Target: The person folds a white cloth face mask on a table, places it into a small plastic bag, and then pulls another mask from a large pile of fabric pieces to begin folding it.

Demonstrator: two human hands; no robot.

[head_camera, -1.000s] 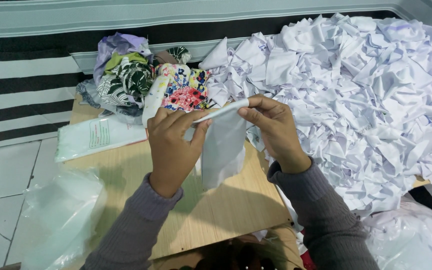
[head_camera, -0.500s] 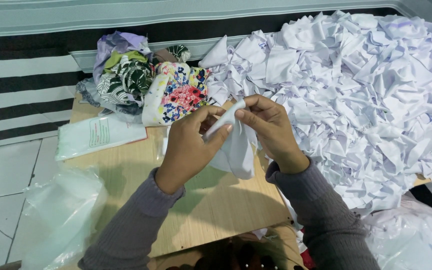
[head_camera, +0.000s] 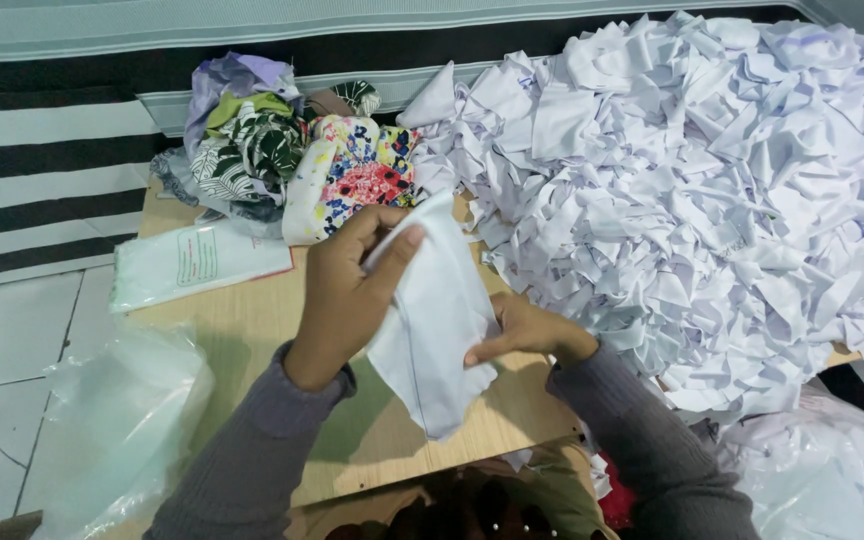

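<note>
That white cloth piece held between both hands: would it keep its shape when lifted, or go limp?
Probably limp: the white cloth piece sags to a drooping point below the left hand and right hand. It looks thin and light, like the crumpled pieces in the white pile. It seems unlikely to slip, being pinched easily by fingertips.

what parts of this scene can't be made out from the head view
- Right hand: fingertips hidden behind the white cloth piece both hands hold.
- Wooden board: far right part buried under the white fabric pile.
- Sheet in a clear sleeve: print too small to tell.
- Clear plastic bag: cut off by the lower edge.
</note>
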